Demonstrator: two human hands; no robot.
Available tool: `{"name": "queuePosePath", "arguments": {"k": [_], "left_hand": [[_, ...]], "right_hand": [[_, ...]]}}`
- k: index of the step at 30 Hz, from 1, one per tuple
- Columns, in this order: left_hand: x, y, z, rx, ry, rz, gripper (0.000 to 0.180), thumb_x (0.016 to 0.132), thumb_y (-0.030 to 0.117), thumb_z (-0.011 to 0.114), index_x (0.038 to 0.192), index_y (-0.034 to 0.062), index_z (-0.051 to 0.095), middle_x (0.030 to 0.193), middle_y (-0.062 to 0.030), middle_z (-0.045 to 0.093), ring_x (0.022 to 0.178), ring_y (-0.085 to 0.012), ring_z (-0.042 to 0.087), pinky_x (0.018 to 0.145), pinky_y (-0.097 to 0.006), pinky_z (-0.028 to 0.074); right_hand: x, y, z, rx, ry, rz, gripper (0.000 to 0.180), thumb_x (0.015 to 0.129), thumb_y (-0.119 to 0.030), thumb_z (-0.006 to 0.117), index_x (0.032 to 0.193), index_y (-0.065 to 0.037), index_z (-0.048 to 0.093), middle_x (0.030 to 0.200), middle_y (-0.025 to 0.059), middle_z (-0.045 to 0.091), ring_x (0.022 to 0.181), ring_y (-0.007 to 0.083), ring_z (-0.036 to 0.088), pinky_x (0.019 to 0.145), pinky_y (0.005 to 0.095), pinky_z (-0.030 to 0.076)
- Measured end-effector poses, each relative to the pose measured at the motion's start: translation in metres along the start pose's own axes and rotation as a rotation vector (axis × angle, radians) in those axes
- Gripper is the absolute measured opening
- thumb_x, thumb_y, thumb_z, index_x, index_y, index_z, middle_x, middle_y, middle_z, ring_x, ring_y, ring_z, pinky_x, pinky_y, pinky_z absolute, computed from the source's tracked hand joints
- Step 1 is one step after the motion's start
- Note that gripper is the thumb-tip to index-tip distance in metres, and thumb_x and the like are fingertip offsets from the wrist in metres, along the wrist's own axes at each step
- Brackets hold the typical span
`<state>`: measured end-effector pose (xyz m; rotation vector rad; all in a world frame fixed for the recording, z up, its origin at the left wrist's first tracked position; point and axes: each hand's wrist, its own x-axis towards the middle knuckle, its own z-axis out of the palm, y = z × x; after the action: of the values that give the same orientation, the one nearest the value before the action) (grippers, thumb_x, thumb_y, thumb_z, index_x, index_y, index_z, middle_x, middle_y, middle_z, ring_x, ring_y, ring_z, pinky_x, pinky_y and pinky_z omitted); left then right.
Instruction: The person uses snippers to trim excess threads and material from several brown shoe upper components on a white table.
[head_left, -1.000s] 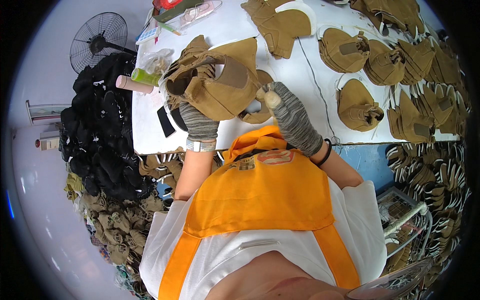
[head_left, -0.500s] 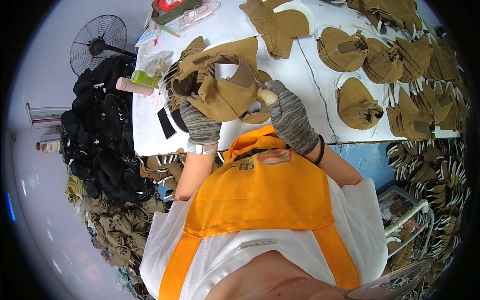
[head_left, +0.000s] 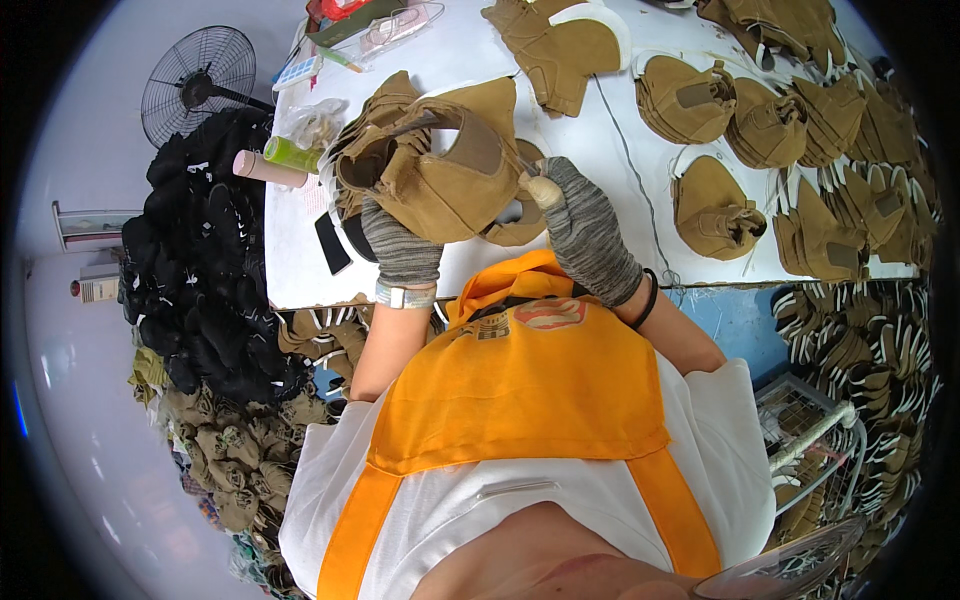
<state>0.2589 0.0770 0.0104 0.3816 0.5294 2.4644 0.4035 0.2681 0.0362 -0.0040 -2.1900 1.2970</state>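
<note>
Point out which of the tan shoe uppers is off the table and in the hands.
The tan upper at the table's near-left, gripped by the gloved left hand; the rest lie flat on the white table.

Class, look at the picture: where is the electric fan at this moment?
In the head view, the fan stands on the floor at the upper left, beyond the white table's left edge and just above the pile of black pieces.

A black floor fan (head_left: 193, 85) is standing far off to the upper left of the left grip, beyond the white bench (head_left: 620, 140). A heap of black fabric pieces (head_left: 205, 270) is lying left of that grip, with a green bottle (head_left: 292, 154) and a pink tube (head_left: 268, 169) just beside it. Finished tan shoe uppers (head_left: 712, 208) are lying in rows right of the right grip. A wire basket (head_left: 810, 450) is standing lower right.
</note>
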Motion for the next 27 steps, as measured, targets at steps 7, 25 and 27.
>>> {"name": "queuePosePath", "arguments": {"k": [7, 25, 27], "left_hand": [[0.003, -0.004, 0.022, 0.183, 0.353, 0.050, 0.042, 0.100, 0.035, 0.030, 0.136, 0.0124, 0.035, 0.135, -0.0076, 0.042, 0.121, -0.0249, 0.042, 0.106, -0.039, 0.033], [-0.009, -0.003, -0.025, 1.547, 0.069, 0.120, 0.049, 0.098, 0.039, 0.031, 0.138, 0.0107, 0.033, 0.139, -0.0086, 0.039, 0.124, -0.0269, 0.040, 0.104, -0.042, 0.034], [-0.009, -0.004, -0.038, 1.539, -0.001, 0.113, 0.048, 0.098, 0.038, 0.032, 0.137, 0.0102, 0.034, 0.138, -0.0087, 0.041, 0.123, -0.0268, 0.042, 0.103, -0.042, 0.035]], "right_hand": [[-0.002, 0.007, -0.001, -0.209, -0.024, -0.033, 0.022, 0.089, -0.019, 0.055, 0.106, -0.006, 0.059, 0.096, 0.0134, 0.062, 0.084, 0.0308, 0.062, 0.073, 0.0370, 0.051], [0.012, -0.012, -0.025, 0.214, -0.049, 0.178, 0.018, 0.091, -0.015, 0.057, 0.102, -0.001, 0.059, 0.102, 0.0116, 0.061, 0.089, 0.0206, 0.059, 0.083, 0.0290, 0.048], [0.012, -0.006, -0.018, 0.222, 0.096, 0.111, 0.018, 0.090, -0.016, 0.058, 0.101, -0.002, 0.059, 0.091, 0.0091, 0.059, 0.082, 0.0195, 0.057, 0.077, 0.0296, 0.048]]}}
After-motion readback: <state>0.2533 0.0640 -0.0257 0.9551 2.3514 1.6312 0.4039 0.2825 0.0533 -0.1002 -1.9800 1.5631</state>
